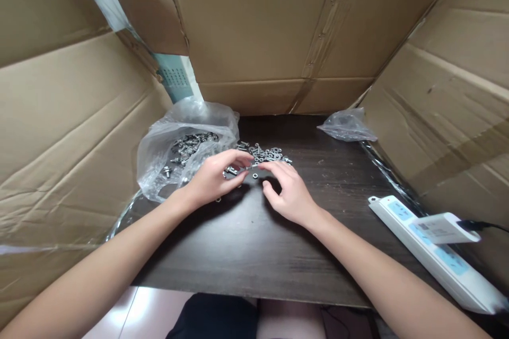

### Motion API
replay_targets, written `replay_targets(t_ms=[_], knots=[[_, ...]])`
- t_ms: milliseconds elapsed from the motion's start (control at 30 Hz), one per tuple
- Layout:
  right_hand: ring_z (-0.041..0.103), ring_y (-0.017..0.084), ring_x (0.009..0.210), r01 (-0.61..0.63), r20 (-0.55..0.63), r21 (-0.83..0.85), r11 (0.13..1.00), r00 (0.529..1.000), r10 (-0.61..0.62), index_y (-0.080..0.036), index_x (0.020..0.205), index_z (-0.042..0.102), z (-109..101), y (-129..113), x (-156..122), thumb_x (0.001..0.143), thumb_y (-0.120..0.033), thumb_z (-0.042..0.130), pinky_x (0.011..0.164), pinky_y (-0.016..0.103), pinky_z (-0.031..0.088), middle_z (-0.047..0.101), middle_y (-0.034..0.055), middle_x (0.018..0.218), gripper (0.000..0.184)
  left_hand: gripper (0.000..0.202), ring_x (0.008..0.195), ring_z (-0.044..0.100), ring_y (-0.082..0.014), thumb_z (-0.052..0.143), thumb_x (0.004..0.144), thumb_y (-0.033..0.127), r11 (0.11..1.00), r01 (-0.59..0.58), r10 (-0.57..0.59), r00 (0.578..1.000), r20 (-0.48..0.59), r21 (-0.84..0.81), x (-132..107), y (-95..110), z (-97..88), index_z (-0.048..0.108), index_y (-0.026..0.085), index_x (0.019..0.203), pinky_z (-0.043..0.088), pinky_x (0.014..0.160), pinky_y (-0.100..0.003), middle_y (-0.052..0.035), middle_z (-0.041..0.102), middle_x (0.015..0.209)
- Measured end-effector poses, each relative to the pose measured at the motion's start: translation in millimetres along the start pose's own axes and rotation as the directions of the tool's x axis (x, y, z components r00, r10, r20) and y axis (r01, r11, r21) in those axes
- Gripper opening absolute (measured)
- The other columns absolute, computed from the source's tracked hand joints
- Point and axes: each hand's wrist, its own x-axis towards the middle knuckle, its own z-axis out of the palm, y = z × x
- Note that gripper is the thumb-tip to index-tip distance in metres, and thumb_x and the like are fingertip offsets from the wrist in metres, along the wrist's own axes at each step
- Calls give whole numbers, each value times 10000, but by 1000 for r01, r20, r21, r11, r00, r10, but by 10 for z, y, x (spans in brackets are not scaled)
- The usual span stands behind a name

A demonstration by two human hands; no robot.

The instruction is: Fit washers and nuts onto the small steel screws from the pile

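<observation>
A small metal bolt (253,167) is pinched between the thumb and fingers of my left hand (218,172), lying nearly sideways above the table. At the bolt's far end is the index fingertip of my right hand (284,188); whether it touches is hard to tell. My right thumb stands apart from that finger, and nothing is gripped there. Just below the bolt, a loose nut (255,176) rests on the table. Behind my fingers lies a pile of nuts, washers and bolts (272,154). My left fingers partly hide more hardware beside them.
A clear plastic bag (149,161) holding many bolts lies open at left. Another clear bag (348,124) is at the back right. A white power strip (429,254) with a plugged-in adapter (447,228) sits on the right. Cardboard walls (254,21) surround the dark table (238,254).
</observation>
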Motion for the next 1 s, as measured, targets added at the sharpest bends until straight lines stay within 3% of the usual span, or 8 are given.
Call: replay_targets(t_ms=[100, 200, 333, 500, 600, 700, 833, 1000], knots=[[598, 310, 1203, 84, 149, -171, 982, 987, -59, -183, 1246, 643, 18, 24, -7, 951, -144, 526, 1005, 509, 444, 704, 133, 1275, 320, 265, 884, 719, -132, 670, 898, 160, 998, 66, -68, 994, -86, -19, 31, -11, -35, 647, 155, 1162, 628, 834, -253, -50, 724, 1030], [630, 286, 1110, 136, 207, -193, 972, 974, -95, -192, 1064, 709, 46, 48, -16, 954, -120, 558, 976, 480, 425, 761, 96, 1140, 201, 287, 883, 717, -136, 672, 885, 176, 985, 145, -154, 984, -88, -92, 41, -11, -18, 641, 151, 1169, 635, 829, -264, -55, 713, 1028], [615, 231, 890, 129, 193, -153, 980, 976, -99, -177, 957, 704, 51, 66, -14, 941, -86, 571, 879, 409, 459, 736, 73, 929, 162, 286, 854, 721, -138, 658, 899, 191, 972, 210, -212, 977, -9, -101, 20, -47, 26, 631, 157, 1182, 628, 813, -275, -50, 728, 1009], [604, 235, 898, 132, 229, -99, 986, 968, -106, -167, 992, 692, 35, 63, -20, 923, -84, 589, 844, 392, 501, 671, 87, 959, 149, 284, 894, 729, -161, 628, 921, 187, 981, 184, -191, 975, 116, 66, -11, -90, 32, 641, 190, 1205, 600, 744, -264, -53, 746, 1068], [620, 215, 883, 104, 228, -47, 993, 969, -91, -167, 1055, 675, 36, 67, -36, 936, -66, 551, 806, 361, 524, 649, 93, 1011, 199, 275, 890, 725, -161, 590, 924, 172, 980, 180, -190, 972, 140, 80, -10, -66, 35, 656, 192, 1190, 604, 756, -271, -58, 738, 1087], [624, 184, 817, 88, 156, 31, 996, 984, -91, -184, 1069, 663, 42, 69, -37, 940, -65, 542, 760, 333, 532, 646, 77, 1011, 214, 262, 925, 720, -176, 579, 924, 200, 970, 243, -243, 963, 117, 11, -1, -33, 46, 660, 186, 1173, 617, 788, -288, -64, 728, 1080], [626, 168, 800, 108, -59, 152, 982, 993, -100, -204, 1028, 657, 27, 27, -9, 938, -79, 559, 738, 309, 540, 642, 47, 934, 183, 263, 963, 724, -198, 596, 923, 258, 913, 373, -354, 926, 134, -164, 7, -16, 67, 640, 172, 1168, 619, 869, -344, -84, 723, 1091], [628, 168, 805, 122, -127, 192, 974, 987, -98, -220, 1003, 636, -5, -51, 12, 947, -113, 566, 739, 312, 547, 632, 37, 914, 139, 302, 971, 726, -206, 625, 914, 300, 832, 436, -389, 899, 201, -343, 4, -6, 110, 617, 156, 1179, 618, 881, -365, -99, 709, 1095]])
